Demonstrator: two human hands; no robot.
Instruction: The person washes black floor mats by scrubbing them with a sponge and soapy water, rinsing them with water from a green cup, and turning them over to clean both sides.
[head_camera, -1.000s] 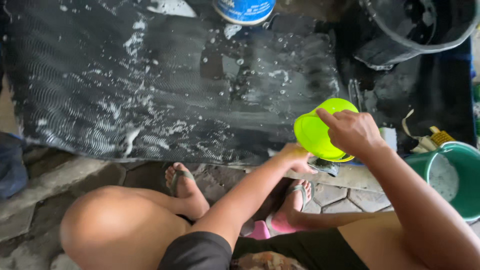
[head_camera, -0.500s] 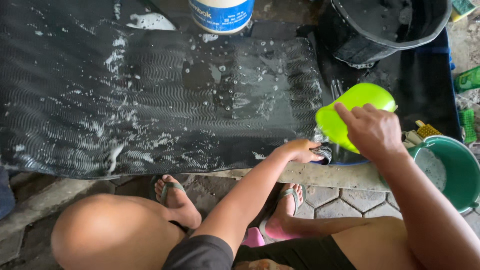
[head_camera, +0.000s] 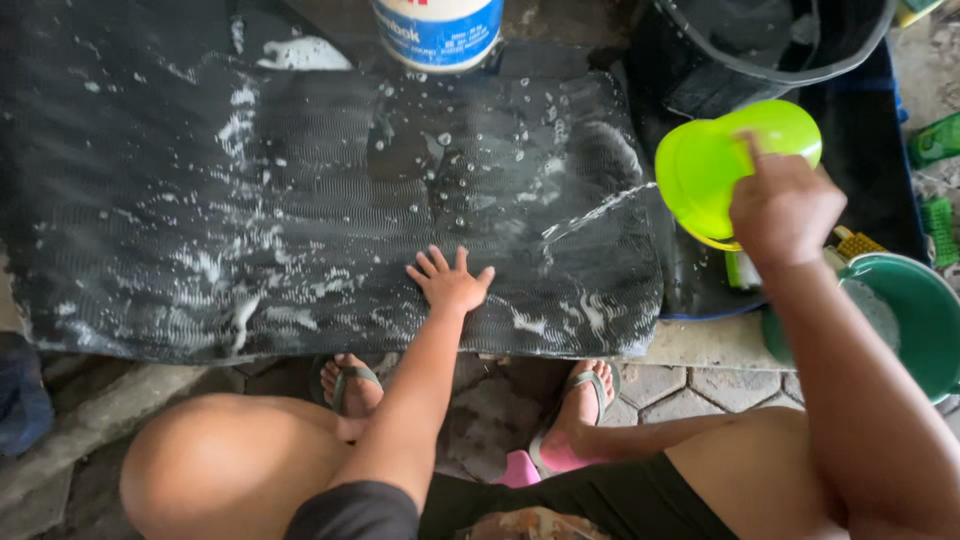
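A black ribbed rubber mat (head_camera: 300, 200) lies in front of me, wet and streaked with white soap foam. My left hand (head_camera: 450, 280) rests flat on its near edge with the fingers spread. My right hand (head_camera: 785, 205) grips a lime-green plastic bowl (head_camera: 715, 160), tilted to the left at the mat's right end. A thin stream of water (head_camera: 595, 213) runs from the bowl onto the mat.
A white and blue tub (head_camera: 437, 30) stands at the mat's far edge. A black bucket (head_camera: 780, 40) is at the top right, a green bucket (head_camera: 915, 320) at the right. Scrub brushes (head_camera: 935, 225) lie beside it. My feet in sandals (head_camera: 345, 385) rest on paving stones.
My left hand left the mat's right corner and moved left, flat onto the mat. My right hand lifted the green bowl up and right, tipping it so water pours out.
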